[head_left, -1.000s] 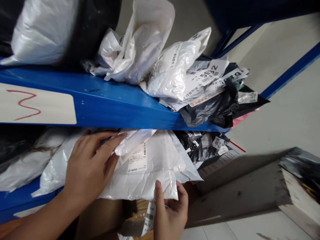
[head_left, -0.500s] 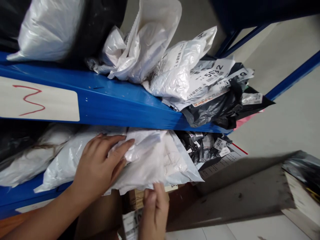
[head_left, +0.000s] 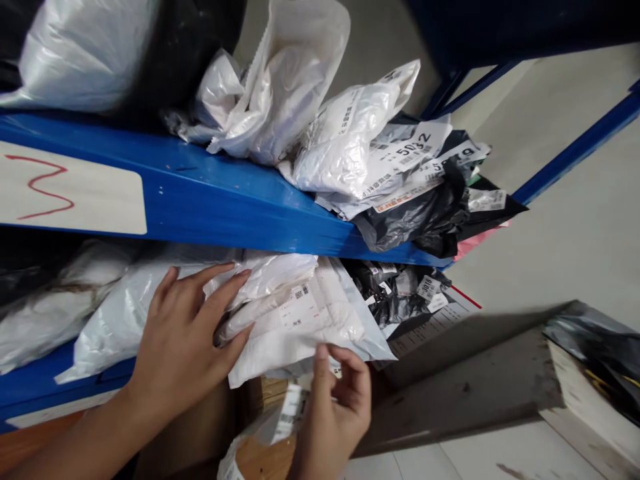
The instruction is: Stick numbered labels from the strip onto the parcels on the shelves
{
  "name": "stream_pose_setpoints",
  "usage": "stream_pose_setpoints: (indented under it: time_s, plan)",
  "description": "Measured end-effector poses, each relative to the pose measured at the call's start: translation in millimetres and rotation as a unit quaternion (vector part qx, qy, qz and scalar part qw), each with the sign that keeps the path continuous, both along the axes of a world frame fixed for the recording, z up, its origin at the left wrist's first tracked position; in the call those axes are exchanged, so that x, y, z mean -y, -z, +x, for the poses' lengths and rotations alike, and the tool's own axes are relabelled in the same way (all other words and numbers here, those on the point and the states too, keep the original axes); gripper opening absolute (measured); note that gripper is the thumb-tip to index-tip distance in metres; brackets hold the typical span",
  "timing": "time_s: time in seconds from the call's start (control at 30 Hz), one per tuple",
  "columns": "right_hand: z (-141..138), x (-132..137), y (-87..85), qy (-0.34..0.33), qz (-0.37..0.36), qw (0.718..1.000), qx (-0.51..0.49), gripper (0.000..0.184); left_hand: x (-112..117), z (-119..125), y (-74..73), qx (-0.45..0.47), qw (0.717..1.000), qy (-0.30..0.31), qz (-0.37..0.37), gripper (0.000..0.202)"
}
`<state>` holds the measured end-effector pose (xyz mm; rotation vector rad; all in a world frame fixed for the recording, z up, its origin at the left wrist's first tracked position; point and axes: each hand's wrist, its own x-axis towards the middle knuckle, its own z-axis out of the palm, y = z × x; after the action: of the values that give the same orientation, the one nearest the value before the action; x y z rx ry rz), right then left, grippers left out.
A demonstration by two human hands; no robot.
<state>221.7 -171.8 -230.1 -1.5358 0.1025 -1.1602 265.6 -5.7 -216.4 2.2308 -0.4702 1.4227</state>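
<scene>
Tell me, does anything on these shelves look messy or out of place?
Yes. On the upper blue shelf, crumpled white mailers and a black bag hang over the front edge. Nothing looks torn or spilled.

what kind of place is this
Probably a parcel pickup or sorting depot: blue steel shelving piled with poly mailer bags bearing barcode labels, and a hand-numbered shelf tag.

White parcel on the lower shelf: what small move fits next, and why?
Probably lift its front edge clear with the right hand. The left hand lies flat on the white parcel, whose label faces up, while the right fingertips sit at its lower edge, above another parcel.
</scene>
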Motion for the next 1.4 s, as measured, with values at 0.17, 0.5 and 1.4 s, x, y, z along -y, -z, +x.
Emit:
stream_pose_setpoints:
  time_s: [0.17, 0.5, 1.4]
  plan:
    - [9, 34, 11.8, 0.039, 0.1, 0.993, -0.047, 0.052, 1, -1, 0.5, -0.003, 1.0, 0.003, 0.004, 0.051]
    - [18, -9, 36.1, -0.057, 0.024, 0.988, -0.141, 0.069, 0, 9, 8.3, 0.053, 0.996, -0.03, 0.063, 0.052]
    - [24, 42, 33.3, 0.053, 0.21, 0.965, -0.149, 0.062, 21, 12, -6.6, -0.052, 0.996, -0.059, -0.043, 0.065]
